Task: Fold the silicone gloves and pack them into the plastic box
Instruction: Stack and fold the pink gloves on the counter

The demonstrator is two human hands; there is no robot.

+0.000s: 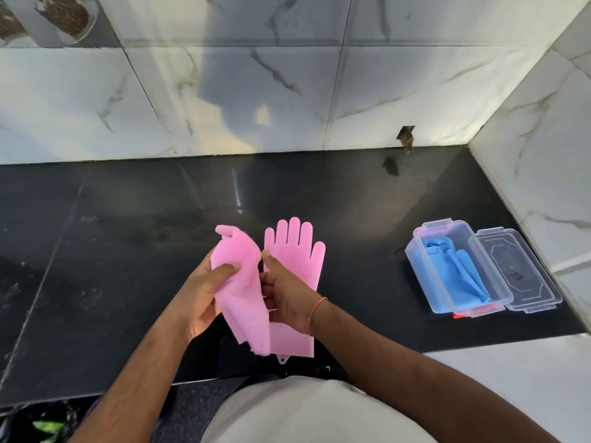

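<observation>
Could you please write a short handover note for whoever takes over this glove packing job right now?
Left hand: holds one pink glove lifted off the counter, its finger end curled over.
Right hand: touching the same glove at its edge, above the second pink glove, which lies flat on the black counter, fingers pointing away.
Plastic box: open, on the right, with blue gloves already inside; its clear lid lies beside it.
Done: blue gloves packed.
Left: fold both pink gloves and pack them into the box.

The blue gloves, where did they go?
In the head view, the blue gloves lie inside the open clear plastic box on the black counter's right side, beside its lid.
</observation>
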